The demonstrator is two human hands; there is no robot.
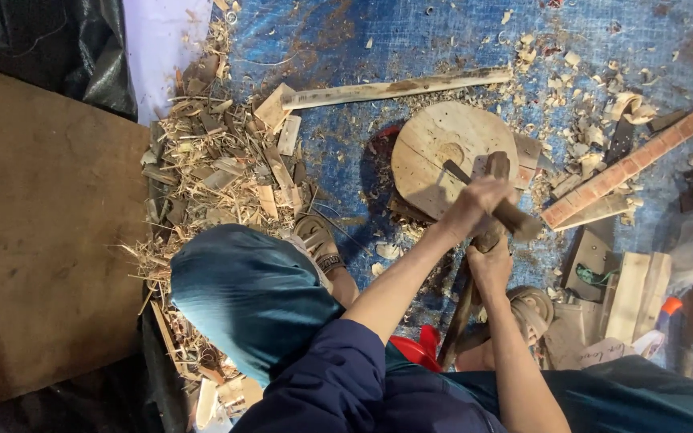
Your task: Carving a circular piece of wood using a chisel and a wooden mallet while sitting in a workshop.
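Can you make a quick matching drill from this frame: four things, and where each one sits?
Things:
1. round wooden block
2. pile of shavings and offcuts
3. long pale wooden strip
4. reddish wooden bar

Places:
A. slanting at the right edge of the tarp
B. frame left, beside the knee
C. lying above the block
D. centre, just above the two hands

Pairs: 1-D, 2-B, 3-C, 4-A

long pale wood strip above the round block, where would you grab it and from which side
Grip the strip near its middle, coming from above with fingers across its narrow width. It lies flat and free on the blue tarp, clear of the round block and both hands; its left end abuts the scrap pile.
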